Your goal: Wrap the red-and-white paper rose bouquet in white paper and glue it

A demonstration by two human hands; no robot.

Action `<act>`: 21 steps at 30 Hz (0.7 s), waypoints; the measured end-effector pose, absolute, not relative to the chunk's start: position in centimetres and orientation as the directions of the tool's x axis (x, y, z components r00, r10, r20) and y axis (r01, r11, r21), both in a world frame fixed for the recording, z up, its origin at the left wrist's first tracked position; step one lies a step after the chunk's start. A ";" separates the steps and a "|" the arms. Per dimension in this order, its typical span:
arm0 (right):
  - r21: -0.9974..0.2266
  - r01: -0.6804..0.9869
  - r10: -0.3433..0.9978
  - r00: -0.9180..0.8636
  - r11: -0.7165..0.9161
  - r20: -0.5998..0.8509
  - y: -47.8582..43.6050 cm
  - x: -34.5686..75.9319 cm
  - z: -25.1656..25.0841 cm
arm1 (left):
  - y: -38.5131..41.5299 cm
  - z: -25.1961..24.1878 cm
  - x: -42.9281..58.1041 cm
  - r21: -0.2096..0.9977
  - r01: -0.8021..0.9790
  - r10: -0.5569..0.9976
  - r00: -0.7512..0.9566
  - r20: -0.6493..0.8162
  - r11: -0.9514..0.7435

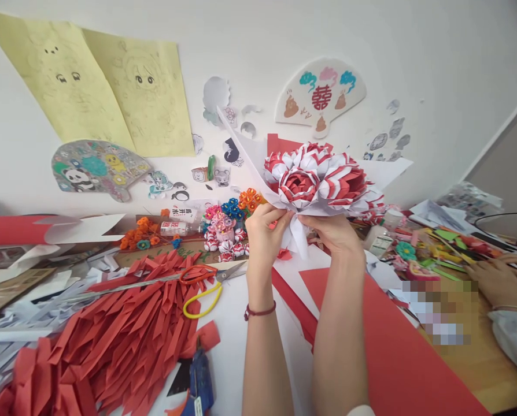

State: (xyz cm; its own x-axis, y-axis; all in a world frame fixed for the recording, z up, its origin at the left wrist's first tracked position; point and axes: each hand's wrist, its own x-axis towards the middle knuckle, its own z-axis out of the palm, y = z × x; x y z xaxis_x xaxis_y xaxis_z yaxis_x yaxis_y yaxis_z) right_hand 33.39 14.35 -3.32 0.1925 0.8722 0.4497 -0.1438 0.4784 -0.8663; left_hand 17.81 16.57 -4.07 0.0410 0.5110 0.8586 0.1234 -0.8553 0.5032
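A bouquet of folded red and white paper flowers [314, 173] is held up before the wall, with white wrapping paper [245, 150] flaring around it. My left hand [265, 234] pinches the wrap just under the blooms on the left. On the other side, my right hand [332, 231] grips the wrap, its fingers partly hidden behind the paper. Between both hands the gathered white paper hangs down in a tail [296, 237]. Below my arms lie white sheets and a large red sheet [384, 335].
At left is a heap of folded red paper strips [124, 323], with scissors [206, 286] and a blue glue gun [201, 372] beside it. Small colourful flowers [226, 219] stand by the wall. Another person's hand [493, 280] rests at right near a bottle [377, 240].
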 end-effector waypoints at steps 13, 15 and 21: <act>-0.795 -0.101 0.788 0.258 0.598 0.559 15.5 32.5 -3.3 | 16.7 -4.5 18.4 0.499 0.194 0.517 0.055 0.854 -0.845; -0.777 -0.110 0.770 0.272 0.620 0.577 15.6 32.2 -3.2 | 16.7 -4.5 18.4 0.498 0.184 0.518 0.081 0.852 -0.847; -0.743 -0.083 0.723 0.325 0.664 0.609 16.5 32.4 -3.6 | 16.7 -4.6 18.2 0.454 0.308 0.524 0.207 0.826 -0.836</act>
